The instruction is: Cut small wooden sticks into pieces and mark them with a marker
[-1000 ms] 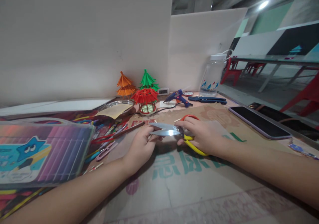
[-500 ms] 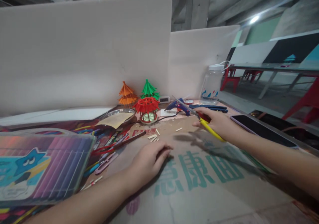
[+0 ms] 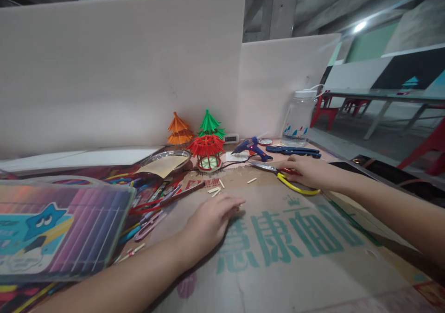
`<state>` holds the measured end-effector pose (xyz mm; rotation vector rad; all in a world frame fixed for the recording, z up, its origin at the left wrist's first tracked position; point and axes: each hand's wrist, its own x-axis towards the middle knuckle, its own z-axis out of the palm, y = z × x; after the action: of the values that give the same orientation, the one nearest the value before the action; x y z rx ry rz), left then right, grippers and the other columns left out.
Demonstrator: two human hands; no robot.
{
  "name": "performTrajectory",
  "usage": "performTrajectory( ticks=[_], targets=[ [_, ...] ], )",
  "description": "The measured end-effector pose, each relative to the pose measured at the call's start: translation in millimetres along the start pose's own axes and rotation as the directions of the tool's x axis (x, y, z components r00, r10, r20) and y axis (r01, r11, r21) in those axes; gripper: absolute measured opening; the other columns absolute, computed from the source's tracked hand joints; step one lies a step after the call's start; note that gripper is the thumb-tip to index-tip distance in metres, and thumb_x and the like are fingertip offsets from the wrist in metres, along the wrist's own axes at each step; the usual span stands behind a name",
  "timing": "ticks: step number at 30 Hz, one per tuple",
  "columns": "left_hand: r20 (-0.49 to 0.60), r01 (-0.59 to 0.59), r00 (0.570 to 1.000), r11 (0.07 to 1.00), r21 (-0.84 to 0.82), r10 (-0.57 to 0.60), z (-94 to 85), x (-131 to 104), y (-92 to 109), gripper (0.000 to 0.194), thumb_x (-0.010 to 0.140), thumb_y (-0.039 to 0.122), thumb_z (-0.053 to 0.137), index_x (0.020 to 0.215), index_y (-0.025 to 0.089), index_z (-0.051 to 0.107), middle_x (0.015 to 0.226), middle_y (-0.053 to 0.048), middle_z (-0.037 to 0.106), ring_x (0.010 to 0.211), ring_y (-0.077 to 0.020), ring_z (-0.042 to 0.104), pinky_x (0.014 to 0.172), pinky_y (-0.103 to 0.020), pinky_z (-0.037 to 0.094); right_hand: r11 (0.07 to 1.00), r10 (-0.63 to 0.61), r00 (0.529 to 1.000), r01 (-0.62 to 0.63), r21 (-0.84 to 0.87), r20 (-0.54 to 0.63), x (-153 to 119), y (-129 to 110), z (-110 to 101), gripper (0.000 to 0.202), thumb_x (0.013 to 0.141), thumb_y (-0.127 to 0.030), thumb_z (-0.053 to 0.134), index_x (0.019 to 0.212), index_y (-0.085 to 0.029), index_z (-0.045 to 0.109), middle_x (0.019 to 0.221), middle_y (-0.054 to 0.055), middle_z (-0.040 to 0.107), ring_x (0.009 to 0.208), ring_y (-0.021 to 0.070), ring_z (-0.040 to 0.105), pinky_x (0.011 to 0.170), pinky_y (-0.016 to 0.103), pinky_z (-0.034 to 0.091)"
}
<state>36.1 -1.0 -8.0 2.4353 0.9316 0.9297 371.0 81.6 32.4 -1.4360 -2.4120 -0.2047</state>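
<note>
My right hand [image 3: 304, 171] is closed on the yellow-handled scissors [image 3: 295, 186], which lie low against the cardboard with their blades pointing left. Just in front of the short pale sticks [image 3: 214, 190], my left hand [image 3: 212, 215] rests on the cardboard, thumb and fingers pressed together. A pale speck shows at its fingertips, too small to make out. Beyond the sticks stands a small model with a red fringed roof [image 3: 207, 146] on a round green-and-white base. Behind it are a green tiered roof [image 3: 208, 123] and an orange one [image 3: 179, 130].
A glue gun [image 3: 251, 147], dark blue pliers [image 3: 294, 151] and a clear bottle [image 3: 297, 120] stand or lie at the back. Left are a marker case [image 3: 93, 229], a metal tray [image 3: 182, 155] and loose pens. A phone [image 3: 347, 168] lies at the right edge.
My right hand has brought the scissors down from above onto the cardboard. My left hand has stayed almost in place, its fingers drawn a little closer together.
</note>
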Motion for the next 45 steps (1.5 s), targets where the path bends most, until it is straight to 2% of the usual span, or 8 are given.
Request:
performTrajectory(
  ticks=[6, 13, 19, 24, 27, 30, 35, 45],
  targets=[
    [-0.012, 0.04, 0.999, 0.998, 0.044, -0.04, 1.5, -1.7, 3.3, 0.018, 0.098, 0.026, 0.052, 0.102, 0.022, 0.069, 0.097, -0.006, 0.075, 0.09, -0.021, 0.068, 0.082, -0.032, 0.051, 0.991, -0.135, 0.99, 0.135, -0.018, 0.033, 0.0, -47.3, -7.9, 0.027, 0.094, -0.031, 0.053, 0.109, -0.023, 0.075, 0.111, 0.01, 0.073, 0.102, 0.0273, 0.066, 0.084, 0.038, 0.05],
    [-0.009, 0.12, 0.993, 0.993, 0.013, -0.12, -1.9, -0.8, 10.0, 0.019, 0.098, 0.032, 0.051, 0.095, 0.022, 0.067, 0.094, -0.005, 0.075, 0.089, -0.0216, 0.068, 0.078, -0.031, 0.049, 0.976, -0.215, 0.976, 0.214, 0.033, 0.028, 17.0, -86.5, 18.8, 0.025, 0.096, -0.024, 0.051, 0.105, -0.018, 0.074, 0.099, 0.01, 0.07, 0.094, 0.0221, 0.065, 0.085, 0.035, 0.049],
    [-0.026, 0.227, 0.969, 0.92, -0.319, -0.248, 1.2, 3.5, 3.9, 0.016, 0.099, 0.033, 0.047, 0.095, 0.021, 0.057, 0.089, -0.005, 0.075, 0.084, -0.0204, 0.073, 0.077, -0.031, 0.053, 0.982, -0.13, 0.991, 0.132, 0.133, -0.024, 29.5, -84.6, 43.5, 0.015, 0.094, -0.017, 0.053, 0.088, -0.015, 0.067, 0.095, 0.011, 0.068, 0.093, 0.022, 0.063, 0.082, 0.035, 0.048],
    [-0.019, 0.266, 0.946, 0.806, -0.529, -0.325, 4.6, 6.3, -0.2, 0.016, 0.097, 0.036, 0.052, 0.094, 0.019, 0.052, 0.09, -0.006, 0.073, 0.085, -0.0208, 0.074, 0.075, -0.03, 0.055, 0.909, 0.016, 1.0, -0.02, 0.417, 0.012, 14.0, -109.4, 31.4, 0.015, 0.098, -0.021, 0.042, 0.099, -0.018, 0.057, 0.081, 0.005, 0.068, 0.072, 0.0176, 0.063, 0.066, 0.03, 0.048],
    [-0.055, 0.259, 0.946, 0.847, -0.464, -0.319, 1.2, 8.7, 1.3, 0.019, 0.095, 0.036, 0.054, 0.09, 0.018, 0.058, 0.088, -0.005, 0.071, 0.081, -0.0188, 0.07, 0.072, -0.028, 0.053, 0.682, 0.043, 0.995, -0.097, 0.725, 0.092, 1.5, -135.6, 21.5, 0.02, 0.099, -0.022, 0.04, 0.11, -0.019, 0.056, 0.076, 0.001, 0.069, 0.066, 0.0155, 0.066, 0.062, 0.027, 0.051],
    [-0.101, 0.239, 0.95, 0.896, -0.374, -0.296, -3.6, 10.3, 2.8, 0.022, 0.094, 0.036, 0.055, 0.087, 0.017, 0.066, 0.085, -0.005, 0.07, 0.079, -0.0184, 0.066, 0.072, -0.028, 0.051, 0.539, 0.034, 0.995, -0.101, 0.836, 0.098, -5.8, -154.7, 19.6, 0.027, 0.096, -0.025, 0.049, 0.119, -0.02, 0.062, 0.089, 0.004, 0.075, 0.082, 0.018, 0.072, 0.074, 0.031, 0.056],
    [-0.181, 0.207, 0.95, 0.948, -0.243, -0.254, -8.7, 10.4, 5.5, 0.02, 0.09, 0.031, 0.06, 0.081, 0.019, 0.072, 0.084, -0.004, 0.07, 0.083, -0.0191, 0.064, 0.079, -0.029, 0.048, 0.496, 0.079, 0.983, -0.184, 0.848, 0.167, -8.0, -162.4, 24.9, 0.028, 0.089, -0.024, 0.058, 0.114, -0.018, 0.069, 0.095, 0.007, 0.078, 0.086, 0.0211, 0.073, 0.078, 0.034, 0.057],
    [-0.159, 0.24, 0.946, 0.94, -0.241, -0.282, -9.5, 9.3, 8.8, 0.018, 0.089, 0.032, 0.062, 0.085, 0.019, 0.073, 0.085, -0.002, 0.073, 0.082, -0.0181, 0.065, 0.078, -0.028, 0.047, 0.484, -0.004, 0.973, -0.202, 0.852, 0.233, -5.3, -162.5, 22.1, 0.026, 0.089, -0.03, 0.056, 0.092, -0.015, 0.077, 0.089, 0.004, 0.077, 0.08, 0.0185, 0.067, 0.075, 0.028, 0.05]
  ],
)
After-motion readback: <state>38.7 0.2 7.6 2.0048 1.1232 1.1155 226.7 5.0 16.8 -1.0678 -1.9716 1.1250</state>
